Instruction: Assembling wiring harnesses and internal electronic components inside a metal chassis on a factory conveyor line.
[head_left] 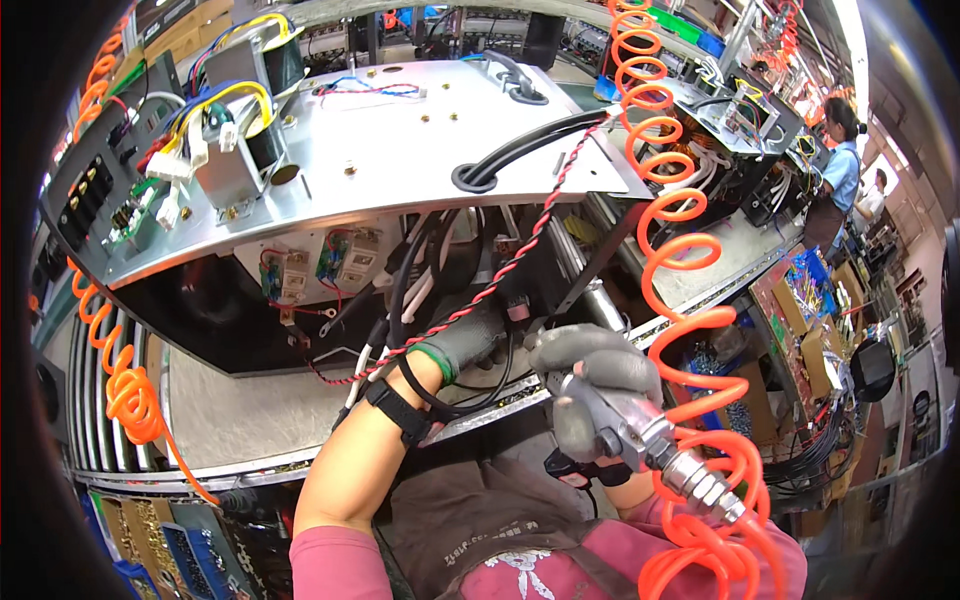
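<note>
My right hand, in a grey glove, is wrapped round an air-powered hand tool. Its metal coupling joins an orange coiled hose. The tool's working tip is hidden toward the chassis. My left hand, in a dark glove with a green cuff, reaches under the metal top plate of the open chassis. Its fingers are lost among cables, so I cannot tell what they touch. A twisted red and black wire crosses in front of it, and a black cable loops around my left wrist.
Wired transformers stand on the plate's left side. Another orange coil hose hangs at left. Steel rollers lie beyond it. Parts bins sit below the bench. Two people are at the far right near another wired unit.
</note>
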